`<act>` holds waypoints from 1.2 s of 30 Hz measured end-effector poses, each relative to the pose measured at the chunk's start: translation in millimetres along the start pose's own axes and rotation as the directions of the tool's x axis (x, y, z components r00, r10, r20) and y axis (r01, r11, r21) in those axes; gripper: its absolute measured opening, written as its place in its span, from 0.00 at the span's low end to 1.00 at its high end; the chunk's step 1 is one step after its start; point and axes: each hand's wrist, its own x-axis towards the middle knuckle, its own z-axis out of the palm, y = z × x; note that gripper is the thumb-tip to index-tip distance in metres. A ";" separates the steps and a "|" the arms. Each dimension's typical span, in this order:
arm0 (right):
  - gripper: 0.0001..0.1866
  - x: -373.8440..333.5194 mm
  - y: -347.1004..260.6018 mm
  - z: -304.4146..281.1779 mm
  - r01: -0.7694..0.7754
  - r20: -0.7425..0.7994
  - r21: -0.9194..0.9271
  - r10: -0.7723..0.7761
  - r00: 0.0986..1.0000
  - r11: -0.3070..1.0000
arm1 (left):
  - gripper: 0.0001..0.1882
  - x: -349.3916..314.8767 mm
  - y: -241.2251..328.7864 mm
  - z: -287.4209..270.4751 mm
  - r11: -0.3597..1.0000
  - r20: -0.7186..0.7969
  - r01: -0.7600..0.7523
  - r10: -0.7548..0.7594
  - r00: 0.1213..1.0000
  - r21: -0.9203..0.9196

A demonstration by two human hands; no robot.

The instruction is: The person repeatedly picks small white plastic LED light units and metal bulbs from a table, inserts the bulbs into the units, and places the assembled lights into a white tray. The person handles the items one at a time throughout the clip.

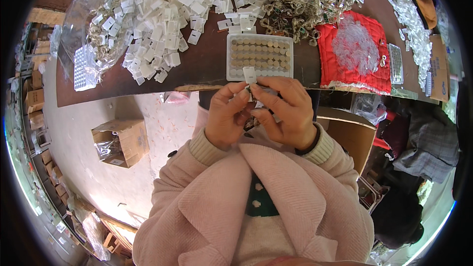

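Note:
At the table's front edge, my left hand (225, 114) and my right hand (288, 109) meet with fingers pinched. Between their fingertips stands a small white plastic case (250, 74) with a slot in its face. Its lower end is covered by my fingers, where a small dark greenish part shows. Some brownish wire appears below, between my hands; what it joins is hidden. Just beyond the case lies a clear plastic tray (235, 75) with rows of round, coin-like tan discs.
White plastic cases (162, 34) are heaped at the left, and coiled wires (300, 0) at the back right. A red quilted cloth (330, 64) carries clear small pieces (355, 44). Another white tray (84, 71) lies far left. An open cardboard box (134, 143) stands on the floor.

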 end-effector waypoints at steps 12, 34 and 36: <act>0.12 7.0 8.0 12.9 -0.254 -0.031 0.603 0.341 0.940 0.756 | 0.13 -5.8 3.4 1.1 0.998 0.155 0.037 -0.029 0.987 -0.046; 0.22 -2.2 9.2 16.6 0.195 -0.173 0.231 -0.157 0.972 0.953 | 0.23 -12.6 -9.0 -0.9 0.993 0.283 0.034 -0.001 0.959 -0.112; 0.22 -11.4 13.0 5.7 0.198 -0.079 0.115 -0.190 0.979 0.973 | 0.22 -9.3 -13.8 -6.3 0.997 0.199 0.037 -0.024 0.980 -0.061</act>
